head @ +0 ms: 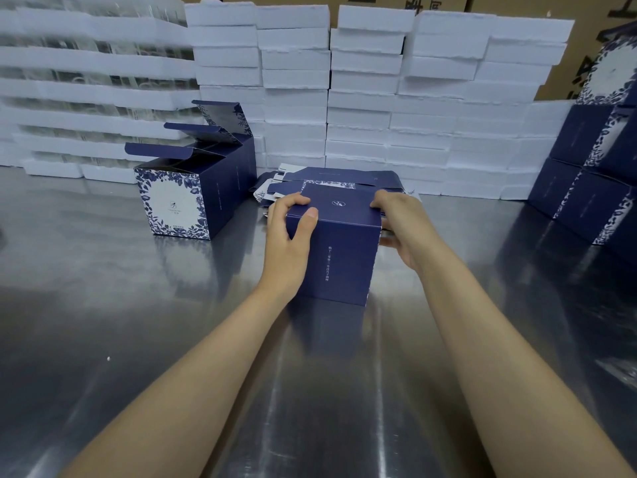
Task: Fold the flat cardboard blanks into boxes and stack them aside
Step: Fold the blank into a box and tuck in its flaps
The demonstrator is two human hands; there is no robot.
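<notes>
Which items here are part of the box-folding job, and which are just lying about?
Job: blue box, held by left hand and right hand; flat blanks behind it; open-topped boxes at left; stacked boxes at right.
Lying about: white foam trays; brown cartons.

A dark-blue folded cardboard box [339, 243] stands on the shiny steel table [138, 339], gripped at its top edges between the left hand [289, 229] and the right hand [403, 229]. Just behind the hands lies a pile of flat blue-and-white cardboard blanks [344, 177]. Left of the left hand, open-flapped blue cardboard boxes [193, 188] stand one behind another. Well right of the right hand, closed blue cardboard boxes [586, 167] are stacked. Behind everything rises a wall of white foam trays [379, 98].
</notes>
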